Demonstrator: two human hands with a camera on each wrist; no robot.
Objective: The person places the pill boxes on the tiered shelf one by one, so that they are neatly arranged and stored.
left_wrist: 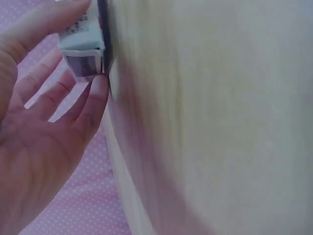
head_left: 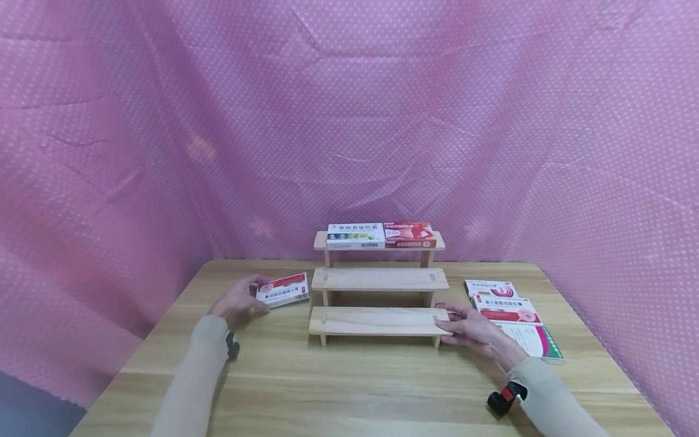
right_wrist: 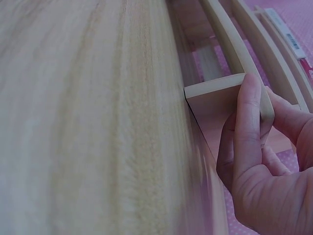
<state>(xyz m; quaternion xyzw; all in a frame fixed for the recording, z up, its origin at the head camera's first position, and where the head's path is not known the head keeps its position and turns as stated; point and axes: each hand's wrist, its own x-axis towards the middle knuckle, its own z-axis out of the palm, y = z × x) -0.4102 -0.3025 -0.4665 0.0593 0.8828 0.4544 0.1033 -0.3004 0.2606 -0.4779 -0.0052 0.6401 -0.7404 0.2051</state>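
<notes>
At the left of the table my left hand (head_left: 241, 298) holds one end of a red-and-white medicine box (head_left: 284, 290), thumb on one side and fingers on the other. The left wrist view shows the end flap of that box (left_wrist: 84, 61) between thumb and fingertips. A three-step wooden display stand (head_left: 377, 320) stands in the middle. My right hand (head_left: 472, 328) grips the right end of its lowest step. Close up, the right wrist view has the thumb and fingers around the corner of the step board (right_wrist: 232, 39), beside its upright support.
On the top step lie a white-and-green medicine box (head_left: 356, 235) and a red one (head_left: 409, 234), side by side. Several more boxes (head_left: 508, 311) lie in a column right of the stand, beyond the right hand. A pink dotted curtain (head_left: 377, 121) hangs behind the wooden table (head_left: 349, 388).
</notes>
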